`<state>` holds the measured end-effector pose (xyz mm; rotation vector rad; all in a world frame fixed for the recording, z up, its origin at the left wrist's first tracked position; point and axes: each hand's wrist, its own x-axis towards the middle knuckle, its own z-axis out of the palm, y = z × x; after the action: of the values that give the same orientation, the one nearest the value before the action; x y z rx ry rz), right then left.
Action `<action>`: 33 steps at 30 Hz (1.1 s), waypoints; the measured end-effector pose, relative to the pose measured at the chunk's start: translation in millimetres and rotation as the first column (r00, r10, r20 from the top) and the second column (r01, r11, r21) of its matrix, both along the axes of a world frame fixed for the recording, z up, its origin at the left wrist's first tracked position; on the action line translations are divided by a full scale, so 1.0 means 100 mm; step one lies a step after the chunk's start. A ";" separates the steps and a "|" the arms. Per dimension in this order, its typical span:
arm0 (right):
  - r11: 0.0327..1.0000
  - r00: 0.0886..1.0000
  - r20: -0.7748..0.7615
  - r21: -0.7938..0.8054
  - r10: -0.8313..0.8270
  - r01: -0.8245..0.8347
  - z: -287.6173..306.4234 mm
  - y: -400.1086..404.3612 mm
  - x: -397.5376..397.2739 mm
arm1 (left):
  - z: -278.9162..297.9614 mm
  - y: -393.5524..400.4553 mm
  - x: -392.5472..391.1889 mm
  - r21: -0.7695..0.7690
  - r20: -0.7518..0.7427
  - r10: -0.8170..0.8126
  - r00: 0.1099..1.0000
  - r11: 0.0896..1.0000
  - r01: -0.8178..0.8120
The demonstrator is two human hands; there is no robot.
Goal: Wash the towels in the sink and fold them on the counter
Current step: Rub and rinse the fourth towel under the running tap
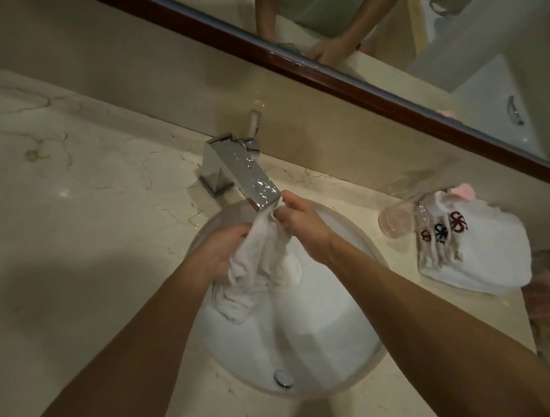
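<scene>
Over the round white sink (341,334), the left hand (219,249) and right hand (301,226) both clutched a bunched white towel (258,268), its top just under the chrome faucet (248,174). Near the counter's (89,221) right edge lay folded white towels (485,252) beside a tipped glass (395,221).

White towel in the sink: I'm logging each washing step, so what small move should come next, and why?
Probably rub the white cloth towel between both hands under the square chrome faucet. The left hand grips its bunched middle, the right hand holds its top edge at the spout, and the tail hangs into the round white sink, so it is in place for washing.
</scene>
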<state>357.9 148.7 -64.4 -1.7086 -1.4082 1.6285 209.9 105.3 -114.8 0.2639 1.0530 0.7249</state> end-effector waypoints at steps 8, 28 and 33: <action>0.965 0.996 0.094 -0.263 0.000 0.025 -0.20 -0.10 -0.06 | -0.18 0.06 0.02 0.294 -0.461 0.179 0.869 0.955 -0.041; 0.955 0.964 0.100 -0.194 0.246 -0.223 -0.43 -0.20 0.06 | 0.04 -0.20 -0.10 0.388 -0.592 0.174 0.787 0.917 0.089; 0.939 0.752 0.586 -0.044 0.300 -0.341 -0.45 -0.02 0.16 | -0.01 -0.27 -0.31 0.339 -0.691 0.195 0.696 0.938 0.073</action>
<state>374.4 147.2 -109.8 -2.1323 -2.1236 1.2119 178.7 78.2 -115.9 0.8791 1.6900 0.8934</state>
